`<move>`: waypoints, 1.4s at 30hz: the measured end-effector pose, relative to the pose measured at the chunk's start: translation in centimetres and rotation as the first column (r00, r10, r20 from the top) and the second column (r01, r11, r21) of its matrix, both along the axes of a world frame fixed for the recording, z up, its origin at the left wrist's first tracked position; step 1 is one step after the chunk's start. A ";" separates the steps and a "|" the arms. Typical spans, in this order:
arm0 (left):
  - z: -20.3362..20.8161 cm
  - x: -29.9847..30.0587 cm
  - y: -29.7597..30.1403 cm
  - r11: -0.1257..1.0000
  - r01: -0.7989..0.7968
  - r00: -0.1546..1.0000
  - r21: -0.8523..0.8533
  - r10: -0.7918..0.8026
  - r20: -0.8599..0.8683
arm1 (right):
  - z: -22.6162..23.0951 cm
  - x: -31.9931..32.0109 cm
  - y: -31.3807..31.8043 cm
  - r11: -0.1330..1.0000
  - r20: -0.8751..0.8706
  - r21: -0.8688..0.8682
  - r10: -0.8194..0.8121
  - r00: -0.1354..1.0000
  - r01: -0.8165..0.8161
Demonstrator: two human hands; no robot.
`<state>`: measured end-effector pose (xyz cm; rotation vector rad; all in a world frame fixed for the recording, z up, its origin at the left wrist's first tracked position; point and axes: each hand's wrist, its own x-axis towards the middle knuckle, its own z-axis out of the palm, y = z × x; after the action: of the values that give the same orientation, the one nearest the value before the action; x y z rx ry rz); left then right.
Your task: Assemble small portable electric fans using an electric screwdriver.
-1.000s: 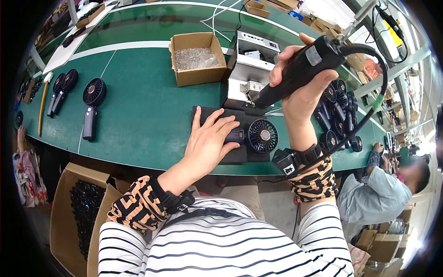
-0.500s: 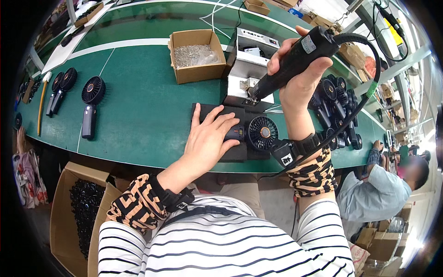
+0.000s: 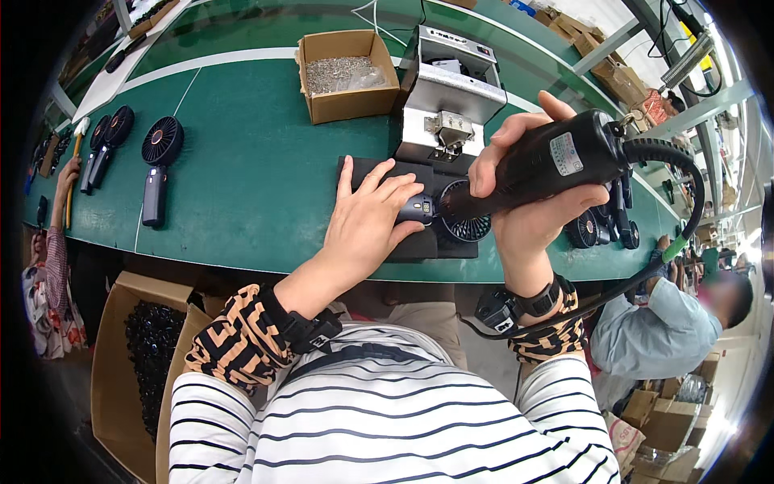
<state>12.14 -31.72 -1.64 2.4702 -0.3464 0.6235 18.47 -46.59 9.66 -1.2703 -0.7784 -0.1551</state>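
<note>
A dark handheld fan (image 3: pixel 465 230) lies on a black pad (image 3: pixel 403 252) at the near edge of the bench. My left hand (image 3: pixel 367 208) rests over its handle, fingers spread and stretched out flat, covering most of the handle. My right hand (image 3: pixel 528 214) is closed round a thick black electric screwdriver (image 3: pixel 556 161), tilted with its lower end at the neck of the fan, beside my left fingertips. The screwdriver hides part of the fan head, and its tip is hard to make out. Just beyond stands a metal screw feeder (image 3: pixel 451 97).
A cardboard box of small screws (image 3: pixel 347 105) stands left of the feeder. Another handheld fan (image 3: pixel 163 143) lies at the left, with more fans (image 3: pixel 584 230) heaped at the right. A carton of black parts (image 3: pixel 153 355) stands below left. A co-worker (image 3: pixel 661 323) sits at the right.
My right hand has brought the screwdriver away from the screw feeder, down and nearer, to the fan's neck. My left hand keeps its place on the fan. At the far left, another person's hand has reached up.
</note>
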 end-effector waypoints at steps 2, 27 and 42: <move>0.0 -0.1 0.0 1.000 0.001 1.000 -0.001 -0.001 -0.004 | -0.3 -0.2 -0.1 1.000 -0.005 0.008 -0.005 1.000 0.005; 0.0 0.4 0.4 0.999 0.020 0.999 -0.034 -0.020 -0.026 | -0.4 -0.6 -0.6 0.998 -0.001 0.064 -0.010 1.000 0.010; 0.1 0.2 0.2 0.999 0.017 1.000 -0.038 -0.017 -0.004 | -3.0 -0.6 -0.5 0.962 0.041 0.223 0.152 0.988 -0.157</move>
<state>12.31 -31.56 -1.54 2.4300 -0.3508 0.6118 17.87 -47.06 6.65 -0.9901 -0.8522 -0.1286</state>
